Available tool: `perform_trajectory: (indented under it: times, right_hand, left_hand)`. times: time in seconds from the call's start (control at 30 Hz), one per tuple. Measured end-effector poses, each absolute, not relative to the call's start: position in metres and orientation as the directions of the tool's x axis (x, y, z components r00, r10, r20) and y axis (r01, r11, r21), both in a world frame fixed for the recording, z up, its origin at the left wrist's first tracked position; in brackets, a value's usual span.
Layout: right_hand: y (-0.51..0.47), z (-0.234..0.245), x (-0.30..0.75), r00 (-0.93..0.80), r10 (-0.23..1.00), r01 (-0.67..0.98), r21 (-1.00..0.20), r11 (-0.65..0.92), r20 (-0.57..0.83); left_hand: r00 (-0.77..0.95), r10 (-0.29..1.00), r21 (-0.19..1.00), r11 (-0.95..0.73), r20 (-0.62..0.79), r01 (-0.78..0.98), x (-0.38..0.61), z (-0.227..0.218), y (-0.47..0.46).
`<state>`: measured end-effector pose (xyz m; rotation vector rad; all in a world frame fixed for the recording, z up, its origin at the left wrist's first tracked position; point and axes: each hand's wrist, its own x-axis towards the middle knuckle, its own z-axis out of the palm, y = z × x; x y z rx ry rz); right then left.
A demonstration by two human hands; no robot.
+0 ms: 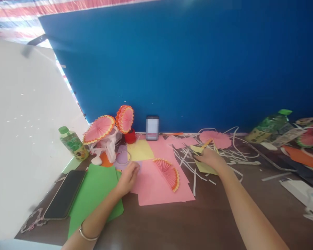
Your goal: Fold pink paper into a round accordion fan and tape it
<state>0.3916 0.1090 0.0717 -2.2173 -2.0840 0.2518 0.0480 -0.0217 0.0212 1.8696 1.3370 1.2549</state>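
Note:
My left hand (129, 177) rests with its fingers curled in at the left edge of the pink paper sheets (156, 194), with no object showing in it. Just beyond it, a ring-shaped roll of clear tape (122, 158) lies on purple paper (121, 151). A folded fan (169, 173) of pink paper with orange and yellow edges lies half open on the sheets between my hands. Over the scraps on the right, my right hand (211, 159) is closed around dark-handled scissors (195, 152). Yellow paper (207, 169) lies under that hand, beside a pleated pink paper round (220, 139).
Green sheets (94, 194) and a phone (65, 194) lie on the left. Bottles stand or lean at left (74, 144) and right (270, 125). Finished paper rosettes (100, 129), a small upright phone (152, 128) and white paper strips (194, 182) line the back, before a blue panel (172, 62).

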Motion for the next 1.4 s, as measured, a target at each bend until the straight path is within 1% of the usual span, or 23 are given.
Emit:
perform_trajectory:
  times: [0.03, 0.1, 0.2, 0.27, 0.3, 0.37, 0.43, 0.47, 0.5, 0.53, 0.57, 0.6, 0.63, 0.67, 0.7, 0.73, 0.8, 0.9, 0.97, 1.03, 1.23, 1.3, 1.4]
  right_hand:
    - [0.105, 0.068, 0.402, 0.068, 0.990, 0.984, -0.158, -0.087, -0.125]
    - [0.096, 0.061, 0.415, 0.078, 0.981, 0.976, -0.189, -0.112, -0.175]
    - [0.086, 0.054, 0.420, 0.121, 0.988, 0.954, -0.265, -0.142, -0.096]
    - [0.085, 0.051, 0.423, 0.152, 0.988, 0.953, -0.258, -0.156, -0.034]
    - [0.086, 0.051, 0.426, 0.161, 0.986, 0.953, -0.254, -0.165, -0.036]
    - [0.087, 0.053, 0.429, 0.163, 0.982, 0.945, -0.270, -0.184, -0.099]
    - [0.083, 0.057, 0.425, 0.156, 0.978, 0.921, -0.337, -0.194, -0.137]
    - [0.077, 0.061, 0.418, 0.156, 0.982, 0.903, -0.388, -0.187, -0.110]
    - [0.070, 0.065, 0.407, 0.152, 0.987, 0.874, -0.461, -0.154, -0.041]
    - [0.061, 0.068, 0.391, 0.107, 0.993, 0.816, -0.575, -0.065, 0.040]
    - [0.050, 0.071, 0.373, 0.005, 0.997, 0.708, -0.704, 0.050, 0.076]
    - [0.039, 0.074, 0.353, -0.153, 0.985, 0.563, -0.813, 0.148, 0.074]
    - [0.029, 0.075, 0.333, -0.325, 0.945, 0.398, -0.900, 0.177, 0.043]
    - [0.021, 0.075, 0.314, -0.454, 0.890, 0.244, -0.956, 0.162, 0.035]
    - [0.014, 0.075, 0.298, -0.544, 0.839, 0.131, -0.987, 0.095, 0.009]
    - [0.010, 0.074, 0.286, -0.596, 0.802, 0.066, -0.998, 0.011, -0.031]
    - [0.008, 0.072, 0.274, -0.625, 0.774, 0.028, -0.994, -0.106, -0.100]
    - [0.015, 0.071, 0.283, -0.627, 0.759, 0.117, -0.985, -0.128, -0.173]
    - [0.020, 0.071, 0.295, -0.618, 0.765, 0.204, -0.976, -0.070, -0.184]
    - [0.024, 0.070, 0.306, -0.586, 0.796, 0.262, -0.965, 0.010, -0.151]
    - [0.038, 0.043, 0.320, -0.465, 0.885, 0.379, -0.899, 0.219, 0.019]
    - [0.043, 0.033, 0.318, -0.410, 0.908, 0.441, -0.851, 0.285, 0.091]
    - [0.046, 0.023, 0.316, -0.397, 0.907, 0.482, -0.809, 0.336, 0.139]
  left_hand:
    - [0.134, 0.927, 0.826, -0.372, 0.349, 0.424, 0.053, 0.024, -0.024]
    - [0.221, 0.940, 0.869, -0.326, 0.258, 0.371, 0.061, 0.028, -0.029]
    - [0.275, 0.953, 0.934, -0.207, 0.126, 0.290, 0.072, 0.037, -0.033]
    - [0.307, 0.951, 0.957, -0.129, 0.044, 0.261, 0.077, 0.043, -0.030]
    - [0.333, 0.943, 0.964, -0.098, 0.010, 0.249, 0.079, 0.046, -0.028]
    - [0.375, 0.927, 0.976, -0.055, -0.029, 0.211, 0.082, 0.050, -0.023]
    - [0.395, 0.918, 0.978, -0.053, -0.031, 0.200, 0.084, 0.053, -0.019]
    - [0.402, 0.915, 0.976, -0.061, -0.028, 0.208, 0.086, 0.053, -0.018]
    - [0.410, 0.912, 0.972, -0.074, -0.024, 0.221, 0.089, 0.054, -0.017]
    - [0.419, 0.908, 0.968, -0.085, -0.022, 0.236, 0.091, 0.055, -0.017]
    - [0.427, 0.904, 0.964, -0.097, -0.020, 0.249, 0.095, 0.057, -0.017]
    - [0.434, 0.901, 0.959, -0.111, -0.014, 0.261, 0.099, 0.059, -0.018]
    - [0.434, 0.901, 0.955, -0.129, 0.001, 0.266, 0.103, 0.061, -0.018]
    - [0.429, 0.903, 0.951, -0.151, 0.022, 0.270, 0.107, 0.063, -0.017]
    - [0.421, 0.906, 0.945, -0.180, 0.051, 0.273, 0.111, 0.066, -0.017]
    - [0.403, 0.911, 0.939, -0.209, 0.086, 0.272, 0.114, 0.068, -0.016]
    - [0.378, 0.916, 0.921, -0.254, 0.132, 0.295, 0.119, 0.071, -0.014]
    - [0.353, 0.920, 0.866, -0.310, 0.170, 0.393, 0.120, 0.069, -0.012]
    - [0.321, 0.928, 0.824, -0.326, 0.188, 0.462, 0.118, 0.065, -0.011]
    - [0.282, 0.941, 0.804, -0.310, 0.184, 0.508, 0.114, 0.059, -0.010]
    - [0.198, 0.980, 0.817, -0.119, 0.006, 0.565, 0.112, 0.046, -0.010]
    - [0.134, 0.989, 0.857, -0.019, -0.058, 0.515, 0.118, 0.047, -0.011]
    - [0.038, 0.980, 0.927, 0.172, -0.195, 0.332, 0.126, 0.054, -0.012]
